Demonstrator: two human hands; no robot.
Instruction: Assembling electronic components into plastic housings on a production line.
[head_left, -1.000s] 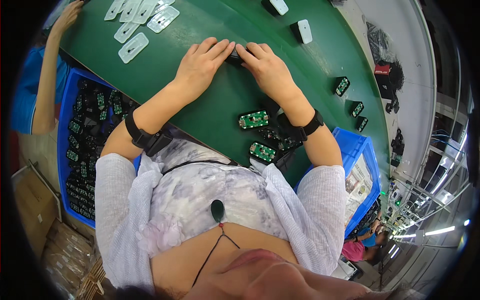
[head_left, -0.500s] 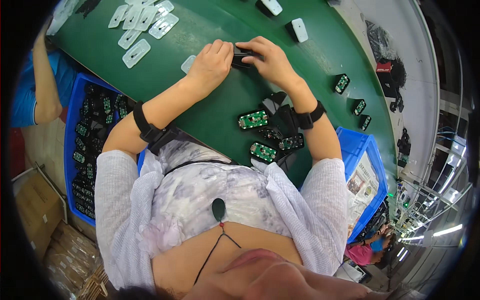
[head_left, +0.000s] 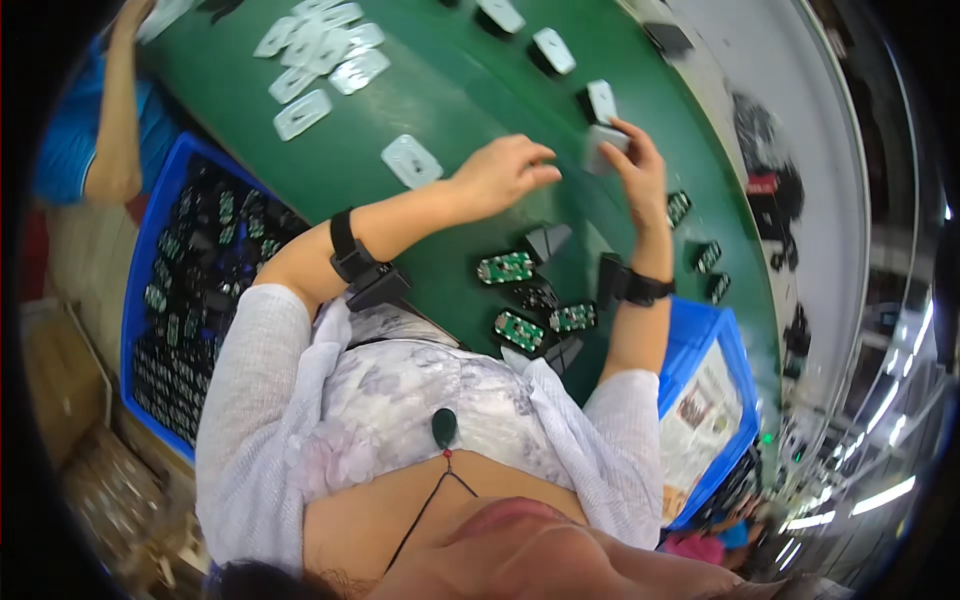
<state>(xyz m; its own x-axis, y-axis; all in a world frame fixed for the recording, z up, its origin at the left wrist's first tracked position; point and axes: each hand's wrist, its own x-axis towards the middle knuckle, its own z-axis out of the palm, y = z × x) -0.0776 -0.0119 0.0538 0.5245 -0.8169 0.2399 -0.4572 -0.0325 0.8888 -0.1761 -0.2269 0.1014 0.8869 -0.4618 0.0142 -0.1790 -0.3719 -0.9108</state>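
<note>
Pale blurred block (head_left: 604,150) is held in the right hand (head_left: 640,172) over the green surface (head_left: 470,95). The left hand (head_left: 500,175) is empty, fingers slightly parted, right of a white plate (head_left: 411,161).

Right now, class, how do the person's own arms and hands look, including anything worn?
The left hand and right hand are ungloved. Each forearm wears a black strap with a dark, boxy module; pale, lightly textured sleeves end near the elbows.

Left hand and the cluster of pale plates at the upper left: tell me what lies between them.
One separate pale plate lies on the green tabletop between the left hand and the cluster, the head view shows.
</note>
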